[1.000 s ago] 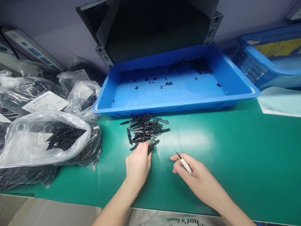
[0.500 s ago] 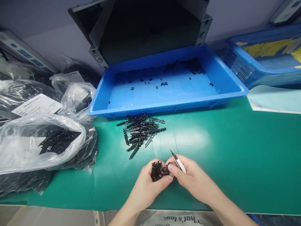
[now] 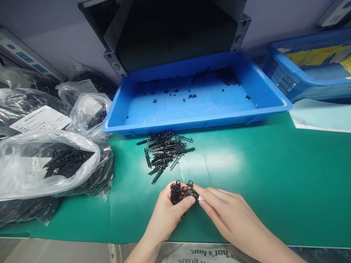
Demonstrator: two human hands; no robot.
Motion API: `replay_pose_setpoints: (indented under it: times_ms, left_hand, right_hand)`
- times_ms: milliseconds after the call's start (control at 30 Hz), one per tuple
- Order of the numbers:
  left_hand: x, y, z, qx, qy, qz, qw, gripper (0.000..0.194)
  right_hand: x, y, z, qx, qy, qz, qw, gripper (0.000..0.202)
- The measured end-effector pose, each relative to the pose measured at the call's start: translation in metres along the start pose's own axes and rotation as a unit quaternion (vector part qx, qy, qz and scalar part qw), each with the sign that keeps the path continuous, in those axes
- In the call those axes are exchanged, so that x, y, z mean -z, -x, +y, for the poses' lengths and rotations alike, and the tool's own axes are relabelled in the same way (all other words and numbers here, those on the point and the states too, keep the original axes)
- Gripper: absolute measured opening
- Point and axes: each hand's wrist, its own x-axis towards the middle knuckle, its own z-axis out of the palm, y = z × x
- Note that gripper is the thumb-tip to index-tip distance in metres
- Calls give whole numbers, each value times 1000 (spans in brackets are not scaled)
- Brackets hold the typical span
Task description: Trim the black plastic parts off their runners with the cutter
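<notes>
My left hand [image 3: 168, 212] is wrapped round a bunch of small black plastic parts [image 3: 177, 193], their ring-shaped ends sticking up above the fingers. Close against it on the right, my right hand [image 3: 226, 210] grips a tool with a white handle [image 3: 201, 198]; most of the tool is hidden by the fingers. Its dark front end lies at the black parts beside my left thumb. Beyond my hands, a loose pile of long black ladder-like parts [image 3: 167, 150] rests on the green mat [image 3: 260, 175].
A blue tray [image 3: 197, 120] with scattered black bits stands behind the pile, under a dark metal frame. Clear bags [image 3: 90, 179] of black parts fill the left side. At the back right are a blue basket [image 3: 307, 84] and a pale sheet [image 3: 323, 115].
My right hand has turned over, so the tool that pointed up and away now points left at the bunch. My left hand has shifted slightly left with the parts.
</notes>
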Motion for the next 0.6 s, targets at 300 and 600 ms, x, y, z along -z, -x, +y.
replay_pose_setpoints:
  times_ms: [300, 600]
  left_hand:
    - [0, 2, 1, -14, -37, 6, 999, 26]
    - [-4, 4, 5, -25, -80, 37, 996, 24]
  right_hand:
    - [4, -2, -2, 21, 29, -5, 999, 37]
    - [-7, -2, -3, 34, 52, 72, 995, 35]
